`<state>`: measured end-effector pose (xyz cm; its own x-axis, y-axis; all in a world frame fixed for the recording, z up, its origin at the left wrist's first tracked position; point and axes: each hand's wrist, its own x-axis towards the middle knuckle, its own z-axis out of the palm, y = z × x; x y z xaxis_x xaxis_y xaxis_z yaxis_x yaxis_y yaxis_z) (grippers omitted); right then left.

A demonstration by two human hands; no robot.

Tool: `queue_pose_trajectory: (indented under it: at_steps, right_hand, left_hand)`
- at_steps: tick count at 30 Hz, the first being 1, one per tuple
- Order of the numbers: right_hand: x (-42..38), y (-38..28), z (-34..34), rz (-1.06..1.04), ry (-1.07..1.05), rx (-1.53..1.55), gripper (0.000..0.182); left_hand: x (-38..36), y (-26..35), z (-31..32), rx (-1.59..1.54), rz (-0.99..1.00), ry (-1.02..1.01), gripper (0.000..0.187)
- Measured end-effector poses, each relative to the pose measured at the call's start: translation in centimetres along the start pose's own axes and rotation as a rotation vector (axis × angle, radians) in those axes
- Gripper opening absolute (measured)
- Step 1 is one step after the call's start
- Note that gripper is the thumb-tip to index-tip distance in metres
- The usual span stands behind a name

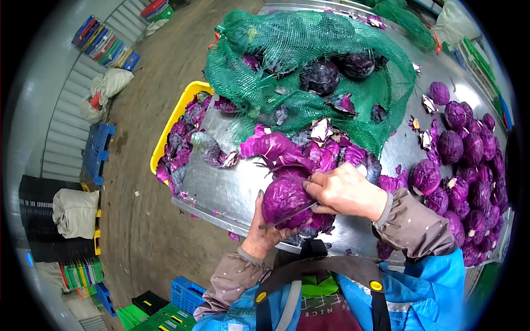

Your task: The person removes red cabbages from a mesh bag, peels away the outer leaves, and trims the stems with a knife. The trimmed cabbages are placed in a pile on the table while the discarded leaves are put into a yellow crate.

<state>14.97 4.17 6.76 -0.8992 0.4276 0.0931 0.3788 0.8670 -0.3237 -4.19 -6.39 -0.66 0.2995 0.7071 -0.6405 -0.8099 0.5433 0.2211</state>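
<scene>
A red cabbage (286,198) sits at the metal table's near edge, cupped from the left and below by my left hand (262,229). My right hand (345,193) is closed at the cabbage's right side, its fingertips against the leaves. From it a thin knife blade (291,216) runs across the lower part of the cabbage; the handle is hidden in my fingers. Loose purple outer leaves (276,148) are heaped just beyond the cabbage. Behind them lies an open green mesh bag (309,36) with several dark, untrimmed cabbages (320,76) in it.
Trimmed cabbages (473,149) are piled on the right of the metal table (212,185). A yellow crate (175,118) full of leaf scraps stands at the table's left edge. Blue crates (186,293) and green crates (165,320) stand on the floor at lower left.
</scene>
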Motion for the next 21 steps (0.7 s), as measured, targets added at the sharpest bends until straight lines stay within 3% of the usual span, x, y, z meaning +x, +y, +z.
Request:
queue_pose_trajectory:
  at_steps: [3,6,7,8,10,11,12,13,14,15,17,18,19,20,21]
  right_hand:
    - [-0.1,0.1,0.7,-0.049,-0.010,-0.119,0.036]
    - [-0.1,1.0,1.4,-0.148,0.134,-0.286,0.015]
    - [0.1,1.6,1.6,-0.130,0.196,-0.199,0.017]
    - [0.3,2.0,1.0,-0.074,0.268,-0.090,0.018]
    - [0.6,3.2,0.7,0.055,0.384,0.151,0.021]
    - [0.8,3.6,1.6,0.082,0.539,0.388,0.013]
    - [0.7,4.3,1.7,0.276,0.617,0.667,0.011]
    - [0.6,5.0,1.1,0.474,0.690,0.943,0.010]
    - [-0.7,5.7,-0.8,0.689,0.512,1.135,0.019]
    - [-0.8,5.3,-0.4,0.691,0.515,1.133,0.019]
    - [-0.8,3.2,1.6,0.282,0.379,0.809,0.040]
    - [-1.1,2.6,2.1,0.228,0.239,0.760,0.058]
    - [-1.2,2.1,2.7,0.197,0.199,0.548,0.056]
    - [-1.2,2.3,3.4,0.156,0.251,0.558,0.054]
    - [-1.1,2.2,3.6,0.114,0.302,0.569,0.052]
  left_hand:
    - [-0.2,-0.3,1.0,0.024,-0.010,0.025,0.081]
    - [-0.2,-0.9,2.0,0.056,0.017,0.095,0.079]
    - [-0.2,-1.1,2.1,0.061,0.051,0.128,0.079]
    - [0.7,-1.3,0.3,0.062,0.020,-0.032,0.078]
    - [0.9,-1.1,-0.1,0.009,-0.025,-0.074,0.078]
    - [1.0,-0.8,-0.4,-0.041,-0.068,-0.120,0.079]
    - [2.0,-0.7,-3.0,-0.261,-0.187,-0.410,0.077]
    - [1.7,-0.7,-2.2,-0.258,-0.190,-0.412,0.077]
    - [1.2,-0.8,-1.1,-0.162,-0.094,-0.229,0.078]
    - [0.8,-0.9,0.1,-0.066,0.004,-0.047,0.079]
    - [0.9,-1.2,0.2,-0.169,0.006,0.021,0.081]
    - [0.9,-1.5,-0.4,0.087,0.185,-0.060,0.077]
    - [1.0,-1.8,-0.7,0.338,0.365,-0.146,0.075]
    - [0.6,-1.5,-1.2,1.287,0.611,-0.122,0.066]
    - [0.9,-1.5,-1.6,1.286,0.608,-0.125,0.066]
